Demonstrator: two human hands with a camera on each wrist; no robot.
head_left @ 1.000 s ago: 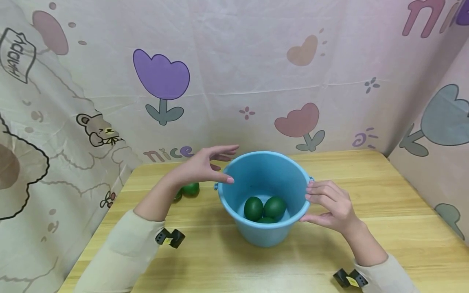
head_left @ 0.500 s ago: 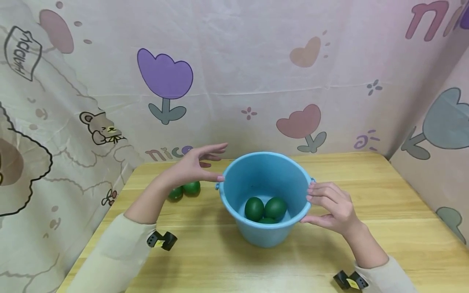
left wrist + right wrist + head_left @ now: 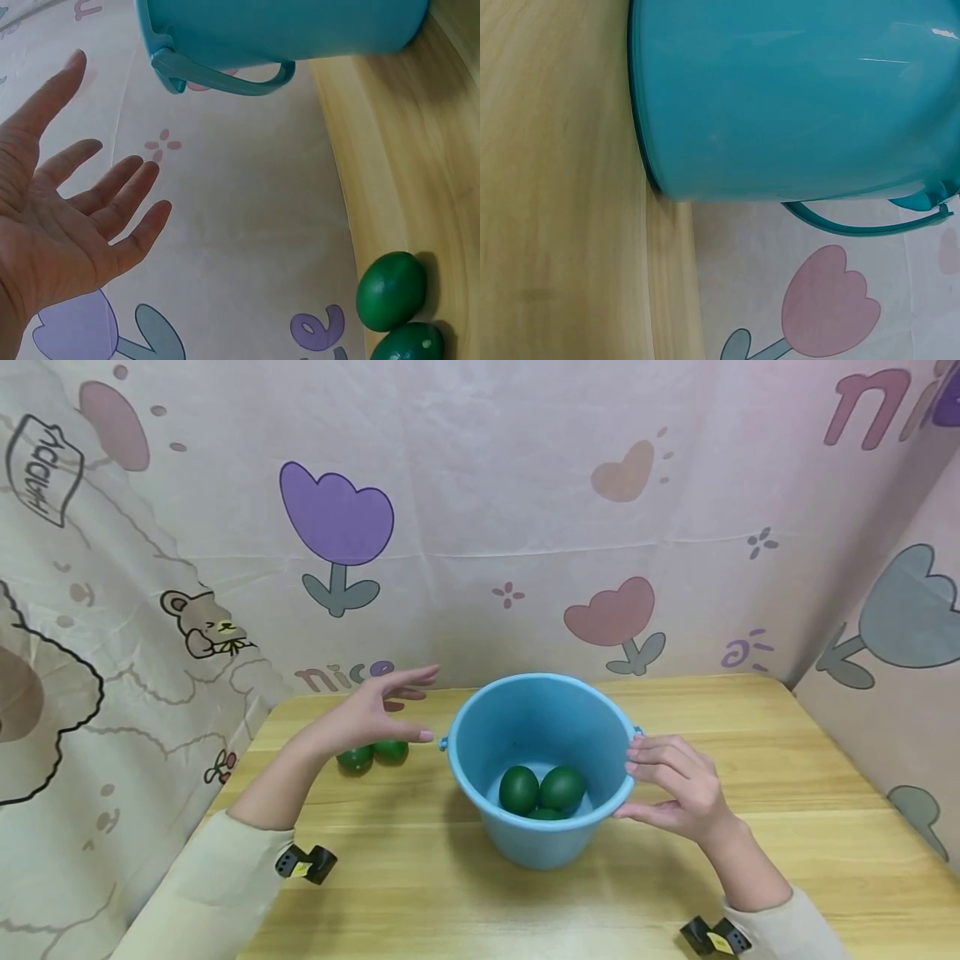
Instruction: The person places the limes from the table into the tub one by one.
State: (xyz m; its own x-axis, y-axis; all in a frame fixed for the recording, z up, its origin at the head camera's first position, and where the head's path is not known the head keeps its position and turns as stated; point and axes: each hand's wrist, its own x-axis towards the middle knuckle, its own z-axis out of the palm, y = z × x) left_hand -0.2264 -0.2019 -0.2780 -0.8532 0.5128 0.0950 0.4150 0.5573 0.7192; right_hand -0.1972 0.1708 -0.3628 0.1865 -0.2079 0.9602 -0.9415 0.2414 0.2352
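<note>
A light blue bucket (image 3: 542, 843) stands upright on the wooden table, three smooth, dark green oval fruits (image 3: 562, 788) visible at its bottom. At its right rim, my right hand (image 3: 678, 785) holds the bucket with bent fingers, the thumb lower at the front. Left of the bucket, my left hand (image 3: 375, 714) hovers with fingers spread and nothing in them, its thumb tip short of the rim. Below and behind that hand, two more green oval fruits (image 3: 391, 291) lie side by side on the table. My right hand is outside the right wrist view.
The bucket's handle (image 3: 862, 227) hangs down on its far side. A patterned cloth (image 3: 465, 510) rises behind the table (image 3: 750, 752) and along both sides. Each sleeve carries a small black device (image 3: 306, 864) at the wrist.
My left hand has drawn away leftward from over the bucket's rim, uncovering more of the loose fruits. The right hand and the bucket have stayed in place.
</note>
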